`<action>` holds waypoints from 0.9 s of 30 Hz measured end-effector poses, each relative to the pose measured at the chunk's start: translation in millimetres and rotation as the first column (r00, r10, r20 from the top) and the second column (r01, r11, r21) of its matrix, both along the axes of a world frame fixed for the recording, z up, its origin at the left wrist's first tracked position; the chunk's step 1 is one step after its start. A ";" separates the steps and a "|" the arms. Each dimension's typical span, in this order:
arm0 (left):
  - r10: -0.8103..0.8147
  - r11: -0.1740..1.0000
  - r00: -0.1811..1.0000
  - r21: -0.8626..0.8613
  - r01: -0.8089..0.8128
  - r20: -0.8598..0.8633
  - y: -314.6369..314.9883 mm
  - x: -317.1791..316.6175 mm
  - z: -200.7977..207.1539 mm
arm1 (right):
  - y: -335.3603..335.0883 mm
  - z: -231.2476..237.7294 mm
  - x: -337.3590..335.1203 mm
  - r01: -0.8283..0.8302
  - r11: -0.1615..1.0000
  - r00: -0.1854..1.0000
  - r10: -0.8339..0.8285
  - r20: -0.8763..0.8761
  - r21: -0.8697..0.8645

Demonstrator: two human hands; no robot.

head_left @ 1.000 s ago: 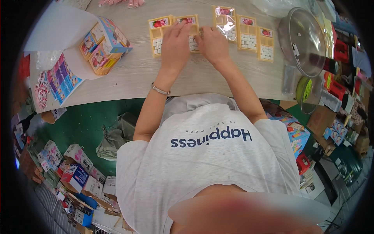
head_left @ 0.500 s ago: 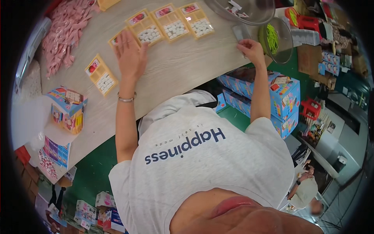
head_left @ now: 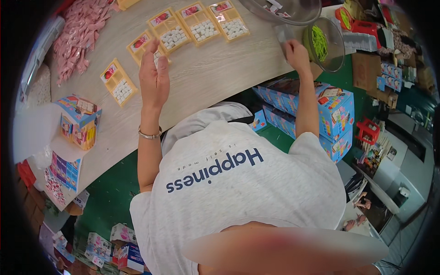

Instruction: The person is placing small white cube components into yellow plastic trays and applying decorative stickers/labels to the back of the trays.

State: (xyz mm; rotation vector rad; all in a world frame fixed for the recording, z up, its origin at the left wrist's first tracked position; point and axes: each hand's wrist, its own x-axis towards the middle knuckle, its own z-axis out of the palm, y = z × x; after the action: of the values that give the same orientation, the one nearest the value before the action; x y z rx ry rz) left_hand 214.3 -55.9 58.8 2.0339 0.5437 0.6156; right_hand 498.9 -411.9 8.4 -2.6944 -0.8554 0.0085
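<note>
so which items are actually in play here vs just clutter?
In play:
left hand over yellow trays of white pieces
right hand at small clear bowl of green bits

Lying about:
pile of pink packets
blue printed cartons
open colourful box

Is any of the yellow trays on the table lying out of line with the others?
Yes. One yellow tray lies alone, left of the left hand, apart from the row of trays.

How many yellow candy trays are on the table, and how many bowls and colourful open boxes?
Yellow trays: 5
Clear bowls: 2
Colourful open boxes on the table: 1
Total: 8
</note>
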 end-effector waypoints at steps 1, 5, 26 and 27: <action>0.010 0.998 0.999 -0.055 -0.007 0.050 0.6 -1.1 1.2 | 7.0 7.0 -2.8 -0.019 1.000 1.000 0.019 -0.003 0.001; 0.047 0.993 0.989 -0.111 -0.032 0.141 -2.3 -12.3 -4.3 | 29.8 45.2 -36.2 0.171 0.949 0.887 -0.030 0.461 -0.267; 0.688 0.725 0.658 0.340 -0.599 -0.306 109.9 -96.0 -42.4 | 388.5 18.3 -257.3 -0.618 0.785 0.752 0.606 -0.258 0.041; 0.738 0.665 0.619 0.441 -0.603 -0.268 104.7 -95.9 -46.9 | 386.3 19.1 -259.2 -0.577 0.812 0.782 0.581 -0.226 0.091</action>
State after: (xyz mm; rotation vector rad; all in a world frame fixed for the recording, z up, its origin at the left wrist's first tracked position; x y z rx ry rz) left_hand 118.4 48.8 11.9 2.2415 1.6474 0.7209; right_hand 239.7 -25.5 27.4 -2.2329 -1.5488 0.4592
